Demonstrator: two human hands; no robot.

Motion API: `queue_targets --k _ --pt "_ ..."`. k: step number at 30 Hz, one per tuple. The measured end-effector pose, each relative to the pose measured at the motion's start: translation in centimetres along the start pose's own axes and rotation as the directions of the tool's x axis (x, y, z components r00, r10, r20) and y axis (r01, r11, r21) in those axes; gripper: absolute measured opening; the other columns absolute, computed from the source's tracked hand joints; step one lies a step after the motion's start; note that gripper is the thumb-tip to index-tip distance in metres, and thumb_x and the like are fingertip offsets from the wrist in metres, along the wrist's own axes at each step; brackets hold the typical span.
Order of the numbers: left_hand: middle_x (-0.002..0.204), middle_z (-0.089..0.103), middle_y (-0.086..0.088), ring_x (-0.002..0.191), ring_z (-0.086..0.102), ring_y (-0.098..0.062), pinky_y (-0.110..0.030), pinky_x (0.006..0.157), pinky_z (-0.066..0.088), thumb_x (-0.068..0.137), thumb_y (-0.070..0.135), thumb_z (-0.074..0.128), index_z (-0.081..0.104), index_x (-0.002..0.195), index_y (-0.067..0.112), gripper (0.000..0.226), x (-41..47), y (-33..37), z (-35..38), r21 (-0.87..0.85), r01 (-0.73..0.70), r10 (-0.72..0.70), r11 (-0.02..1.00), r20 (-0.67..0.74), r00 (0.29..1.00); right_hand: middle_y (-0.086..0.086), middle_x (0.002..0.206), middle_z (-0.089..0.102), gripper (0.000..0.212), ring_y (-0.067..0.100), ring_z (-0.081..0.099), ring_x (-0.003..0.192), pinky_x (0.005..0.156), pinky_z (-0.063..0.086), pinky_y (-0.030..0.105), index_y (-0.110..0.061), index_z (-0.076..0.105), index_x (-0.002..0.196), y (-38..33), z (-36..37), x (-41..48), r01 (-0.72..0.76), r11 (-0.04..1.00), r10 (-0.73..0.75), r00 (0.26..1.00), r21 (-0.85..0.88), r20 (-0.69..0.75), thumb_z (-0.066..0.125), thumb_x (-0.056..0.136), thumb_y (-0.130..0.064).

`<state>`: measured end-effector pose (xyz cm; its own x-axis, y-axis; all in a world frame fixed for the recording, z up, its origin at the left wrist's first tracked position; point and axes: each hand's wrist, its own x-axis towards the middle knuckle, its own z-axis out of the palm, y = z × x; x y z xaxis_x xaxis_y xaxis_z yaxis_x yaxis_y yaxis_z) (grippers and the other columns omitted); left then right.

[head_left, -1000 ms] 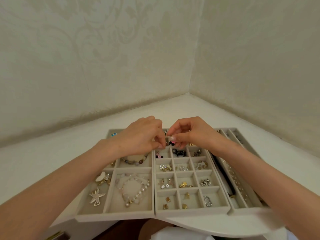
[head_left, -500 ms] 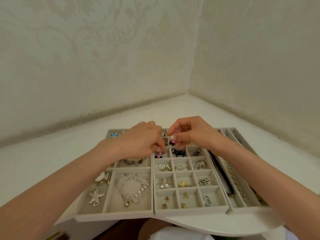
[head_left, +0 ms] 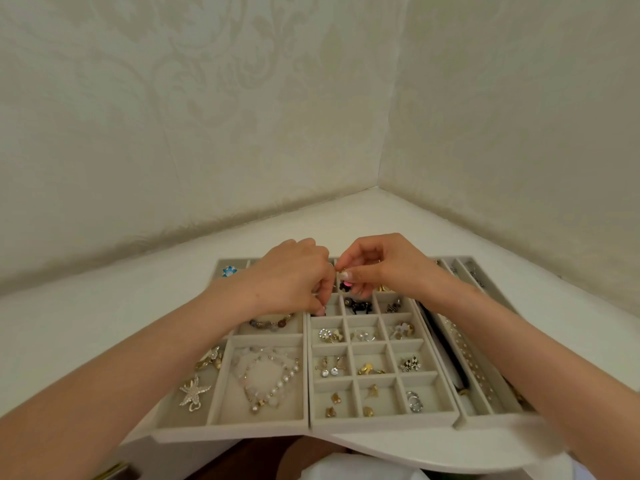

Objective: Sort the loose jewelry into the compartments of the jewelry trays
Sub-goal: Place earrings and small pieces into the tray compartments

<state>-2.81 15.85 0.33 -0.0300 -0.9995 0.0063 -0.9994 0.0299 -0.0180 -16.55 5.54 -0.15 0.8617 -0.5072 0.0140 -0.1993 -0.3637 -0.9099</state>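
Over the far cells of the middle tray, right hand pinches a small earring, likely seeking its matching cell; left hand curled, fingertips dipped into a cell, grip unclear.

The left hand tips forward and down. A second ago its fingertips met those of the right hand at the small piece pinched there; now they are parted from it and reach down into the far-left compartment of the middle tray. They cover the little pink piece that showed in that compartment before, leaving only a dark bit at its near edge. Whether they grip anything there cannot be told. The left wrist sits lower too, and it hides more of the beaded bracelet in the left tray than before.
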Motion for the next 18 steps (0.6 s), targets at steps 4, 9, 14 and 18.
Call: queue_targets --k 4,9,14,18 --pt "0.083 0.042 0.011 0.084 0.034 -0.008 -0.024 0.069 0.024 0.081 0.035 0.065 0.063 0.082 0.027 0.009 0.10 0.48 0.27 0.041 0.026 -0.026 0.999 -0.006 1.000 0.005 0.067 0.066 0.012 0.009 0.063 0.055 0.054 0.052 0.020 -0.003 0.066 0.092 0.08 -0.28 -0.09 -0.007 1.000 0.007 1.000 0.012 -0.017 0.069 0.081 0.002" --pt "0.082 0.040 0.010 0.084 0.034 -0.010 -0.024 0.068 0.024 0.083 0.034 0.064 0.055 0.076 0.029 0.013 0.08 0.75 0.27 0.050 0.057 -0.057 0.997 -0.009 0.998 -0.001 0.061 0.065 0.011 0.011 0.063 0.055 0.054 0.054 0.022 -0.005 0.064 0.085 0.23 -0.37 -0.10 -0.005 1.000 0.005 0.999 0.009 -0.034 0.069 0.080 0.003" --pt "0.084 0.041 0.009 0.085 0.034 -0.010 -0.025 0.068 0.025 0.083 0.035 0.064 0.053 0.075 0.028 0.015 0.00 0.76 0.41 0.045 0.078 -0.077 0.996 -0.015 0.997 0.001 0.063 0.065 0.013 0.012 0.064 0.058 0.056 0.054 0.021 -0.008 0.063 0.080 0.05 -0.21 -0.13 -0.010 1.000 0.009 1.000 -0.005 -0.026 0.070 0.079 0.003" --pt "0.080 0.040 0.012 0.086 0.037 -0.009 -0.026 0.064 0.026 0.081 0.035 0.066 0.059 0.080 0.027 0.010 -0.22 0.50 0.26 -0.037 0.093 -0.093 0.995 -0.005 0.996 0.002 0.063 0.065 0.012 0.012 0.065 0.058 0.055 0.053 0.020 -0.007 0.064 0.079 -0.12 -0.17 -0.18 -0.008 1.000 0.008 1.000 -0.013 -0.021 0.070 0.079 0.004"
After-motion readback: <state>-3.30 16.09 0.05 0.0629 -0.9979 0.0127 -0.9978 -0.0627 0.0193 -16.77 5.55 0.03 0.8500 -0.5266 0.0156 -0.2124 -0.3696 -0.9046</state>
